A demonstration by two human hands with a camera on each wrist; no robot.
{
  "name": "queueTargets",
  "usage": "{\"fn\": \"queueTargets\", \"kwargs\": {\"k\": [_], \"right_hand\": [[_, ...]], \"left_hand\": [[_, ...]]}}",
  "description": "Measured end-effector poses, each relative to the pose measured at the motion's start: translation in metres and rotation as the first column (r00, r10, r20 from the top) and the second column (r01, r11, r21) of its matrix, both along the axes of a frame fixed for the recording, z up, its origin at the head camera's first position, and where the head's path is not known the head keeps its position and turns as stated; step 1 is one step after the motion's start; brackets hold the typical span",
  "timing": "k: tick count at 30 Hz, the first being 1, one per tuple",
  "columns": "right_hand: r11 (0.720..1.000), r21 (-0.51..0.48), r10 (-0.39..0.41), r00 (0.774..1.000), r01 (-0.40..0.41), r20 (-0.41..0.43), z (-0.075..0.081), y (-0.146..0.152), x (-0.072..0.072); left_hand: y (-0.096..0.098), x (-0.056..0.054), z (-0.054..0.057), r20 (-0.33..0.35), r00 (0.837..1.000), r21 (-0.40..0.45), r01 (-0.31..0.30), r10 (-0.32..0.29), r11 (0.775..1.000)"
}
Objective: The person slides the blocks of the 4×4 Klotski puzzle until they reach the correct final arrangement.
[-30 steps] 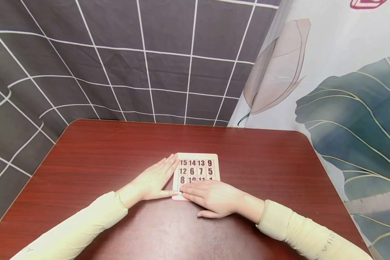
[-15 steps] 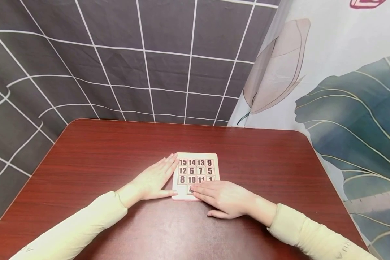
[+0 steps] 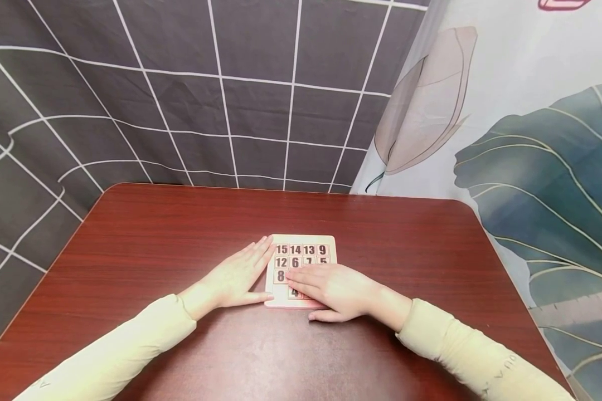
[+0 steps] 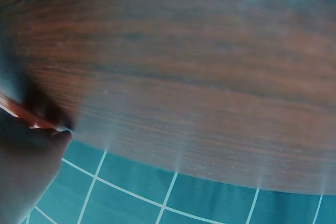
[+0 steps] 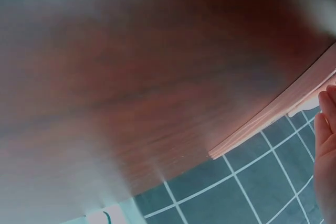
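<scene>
A wooden sliding number puzzle (image 3: pixel 303 239) lies flat on the table. My left hand (image 3: pixel 236 275) rests along its left edge, fingertips at the upper corner and thumb at the lower one. With fingers straight, my right hand (image 3: pixel 338 287) lies over the right part of the third row, its fingertips just right of the tile 8 (image 3: pixel 280 276). Below them the tile 4 (image 3: pixel 294 293) shows, with a vacant slot at the lower left corner. Several tiles are hidden under that hand. The right wrist view catches the puzzle's side edge (image 5: pixel 273 114) beside the fingers.
The reddish-brown table (image 3: pixel 180 223) extends around the puzzle on all sides. Behind it hangs a dark grey curtain (image 3: pixel 261 106) with white grid lines. A pale curtain (image 3: pixel 522 223) with large leaf prints hangs at the right.
The right hand first moved right along the bottom row, baring the lower left slot as the tile 4 shifted right. Then it moved up and left onto the third row. The left hand stayed put.
</scene>
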State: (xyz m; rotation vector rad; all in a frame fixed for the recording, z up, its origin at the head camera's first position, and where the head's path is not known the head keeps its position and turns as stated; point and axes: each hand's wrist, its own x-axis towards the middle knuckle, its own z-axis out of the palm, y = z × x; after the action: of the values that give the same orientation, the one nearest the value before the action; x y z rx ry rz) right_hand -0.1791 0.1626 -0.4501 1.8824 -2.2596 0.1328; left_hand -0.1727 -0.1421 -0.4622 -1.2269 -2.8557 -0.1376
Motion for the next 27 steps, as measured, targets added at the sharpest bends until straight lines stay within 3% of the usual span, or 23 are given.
{"fn": "queueTargets", "kwargs": {"k": [10,22,27], "right_hand": [[0.998,0.054,-0.006,1.0,0.007,-0.02,0.002,-0.014,-0.005],[0.997,0.058,0.055,0.997,-0.052,-0.046,-0.002,-0.012,0.015],[0.998,0.036,0.06,0.997,-0.059,-0.045,0.0,-0.012,0.016]], "left_hand": [[0.001,0.001,0.003,0.025,1.0,0.003,-0.006,0.006,1.0],[0.0,0.001,0.003,0.003,1.0,0.0,0.0,0.0,1.0],[0.0,0.002,0.003,-0.005,1.0,0.0,0.0,0.0,1.0]]}}
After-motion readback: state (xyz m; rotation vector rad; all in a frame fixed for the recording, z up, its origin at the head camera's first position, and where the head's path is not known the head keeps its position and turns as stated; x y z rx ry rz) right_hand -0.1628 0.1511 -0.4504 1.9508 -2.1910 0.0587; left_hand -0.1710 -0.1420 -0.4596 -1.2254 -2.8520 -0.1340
